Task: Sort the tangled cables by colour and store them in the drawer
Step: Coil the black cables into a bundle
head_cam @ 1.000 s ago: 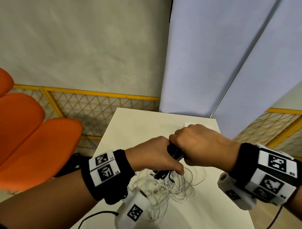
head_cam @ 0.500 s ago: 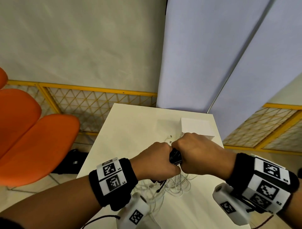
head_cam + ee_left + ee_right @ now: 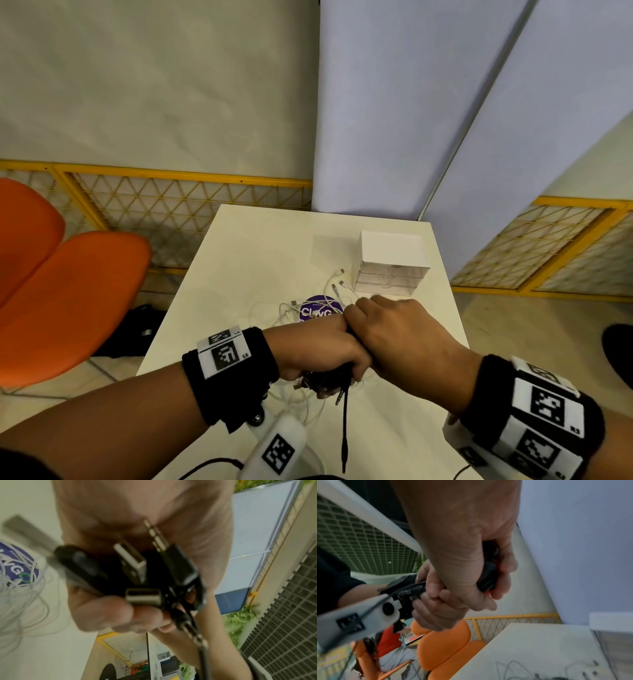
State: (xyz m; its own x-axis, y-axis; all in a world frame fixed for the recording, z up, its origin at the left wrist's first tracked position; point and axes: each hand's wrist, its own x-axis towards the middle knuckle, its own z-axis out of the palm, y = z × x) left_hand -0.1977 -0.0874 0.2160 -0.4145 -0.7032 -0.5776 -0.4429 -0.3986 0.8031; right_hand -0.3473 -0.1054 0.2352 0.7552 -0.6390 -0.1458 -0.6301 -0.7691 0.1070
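Observation:
Both hands are pressed together above the near part of the white table (image 3: 239, 274), gripping one bundle of black cables (image 3: 325, 380). My left hand (image 3: 318, 349) curls round the end with USB plugs and audio jacks (image 3: 137, 566). My right hand (image 3: 394, 329) grips the other end of the bundle (image 3: 488, 568). One black lead (image 3: 344, 428) hangs down from the bundle. A tangle of white cables (image 3: 308, 308) lies on the table beyond the hands. A small white drawer unit (image 3: 390, 267) stands at the far right, its drawers closed.
A round purple sticker (image 3: 320, 310) lies under the white cables. Orange chairs (image 3: 68, 291) stand to the left of the table. A yellow mesh fence (image 3: 171, 212) and pale panels (image 3: 394, 120) stand behind it. Bare tabletop lies left of the cables.
The view has tilted down, so the drawer unit and the white cables on the sticker now show. Both hands keep their grip on the black bundle, now clear of the white tangle.

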